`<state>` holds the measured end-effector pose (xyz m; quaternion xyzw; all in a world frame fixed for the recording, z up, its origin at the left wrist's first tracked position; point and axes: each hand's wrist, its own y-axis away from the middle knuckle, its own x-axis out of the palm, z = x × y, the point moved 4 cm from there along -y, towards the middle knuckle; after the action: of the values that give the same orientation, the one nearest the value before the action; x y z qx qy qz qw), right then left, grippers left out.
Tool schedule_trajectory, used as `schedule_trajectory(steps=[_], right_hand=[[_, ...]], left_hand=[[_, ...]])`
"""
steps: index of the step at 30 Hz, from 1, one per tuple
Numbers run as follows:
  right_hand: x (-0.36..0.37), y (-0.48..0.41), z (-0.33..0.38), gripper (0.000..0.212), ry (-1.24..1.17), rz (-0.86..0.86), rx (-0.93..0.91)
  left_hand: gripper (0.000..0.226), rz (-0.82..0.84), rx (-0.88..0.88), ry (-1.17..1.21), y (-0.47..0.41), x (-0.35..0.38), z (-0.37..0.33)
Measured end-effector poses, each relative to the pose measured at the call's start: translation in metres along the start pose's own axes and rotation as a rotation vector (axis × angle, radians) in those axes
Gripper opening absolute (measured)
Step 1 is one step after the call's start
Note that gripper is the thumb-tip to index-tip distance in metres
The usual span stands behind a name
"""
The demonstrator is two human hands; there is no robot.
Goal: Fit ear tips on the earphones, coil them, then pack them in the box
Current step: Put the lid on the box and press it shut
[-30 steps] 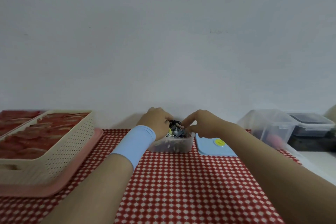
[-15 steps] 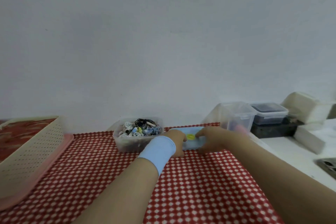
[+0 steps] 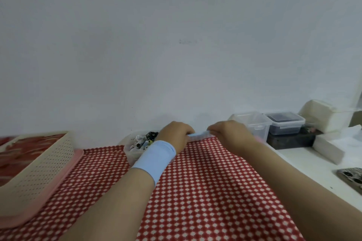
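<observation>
Hands: left hand (image 3: 174,135) and right hand (image 3: 229,133) reach to the far edge of the table, knuckles up, fingers curled down over the two ends of one thing
Basket: cream perforated basket (image 3: 39,164) at the far left, with blurred red contents inside
Tray: pink tray (image 3: 64,174) lies under the basket, its rim showing along the basket's right side
Cloth: red-and-white checked cloth (image 3: 205,191) covers the table under both forearms
Box: clear box (image 3: 130,154) stands by the wall just left of the left hand, its right part hidden behind the wrist
Earphones: earphones (image 3: 146,140) lie in a tangle of black and white cords inside the clear box; ear tips are too small to tell
Wristband: pale blue wristband (image 3: 154,158) sits on the left wrist
Lid: light blue lid (image 3: 198,135) spans the gap between the hands; the left hand grips its left end and the right hand its right end; it is blurred and seen nearly edge-on, so I cannot tell whether it touches the cloth
Tubs: clear tub (image 3: 252,125) stands just behind the right hand; beside it a lidded tub (image 3: 284,123) with dark contents stands on a black block (image 3: 290,141)
Far right: cream box (image 3: 323,117) by the wall, white block (image 3: 329,149) on the white counter (image 3: 313,170), and a dark patterned object (image 3: 350,177) cut by the frame edge
</observation>
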<state>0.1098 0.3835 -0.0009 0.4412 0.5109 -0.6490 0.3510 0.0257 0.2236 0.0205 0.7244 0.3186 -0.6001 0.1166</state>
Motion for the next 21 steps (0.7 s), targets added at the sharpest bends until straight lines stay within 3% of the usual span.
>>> schedule_trajectory(steps=[5,9,16,21], right_hand=[[-0.027,-0.009,0.027,0.018,-0.222,-0.285,-0.137],[-0.045,-0.02,0.062,0.018,-0.317,-0.393,-0.158],[-0.01,-0.036,0.128,0.019,-0.362,-0.118,-0.211],[0.024,-0.039,0.144,0.017,-0.405,-0.071,-0.124]], left_hand=[[0.021,-0.177,-0.023,0.141,0.016,-0.042,0.016],[0.02,-0.286,-0.036,0.17,0.028,-0.071,0.042],[0.019,-0.173,-0.219,0.054,0.051,-0.059,0.114],[0.019,-0.16,-0.275,0.045,0.062,-0.042,0.141]])
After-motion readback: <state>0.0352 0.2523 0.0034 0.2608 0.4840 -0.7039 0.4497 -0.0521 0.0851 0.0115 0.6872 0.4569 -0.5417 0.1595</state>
